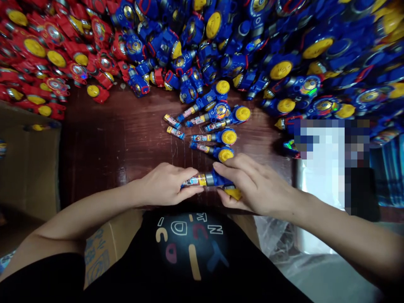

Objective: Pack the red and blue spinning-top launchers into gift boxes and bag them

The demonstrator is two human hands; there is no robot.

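My left hand (172, 184) pinches a small clear tube with a printed yellow and blue label (196, 180). Its right end meets the grey neck of a blue plastic toy (214, 178), which my right hand (249, 183) grips; a yellow disc on the toy shows below my fingers. Just beyond, several blue toys with yellow discs (229, 136) lie on the table with labelled tubes joined to their necks, pointing left. Two loose labelled tubes (175, 133) rest beside them on the left.
Blue toys (189, 63) are heaped along the back and right of the dark wooden table (101, 139), red toys (57, 59) at the back left. A cardboard box (31, 155) stands at the left. Clear plastic wrapping (277, 235) hangs at the lower right.
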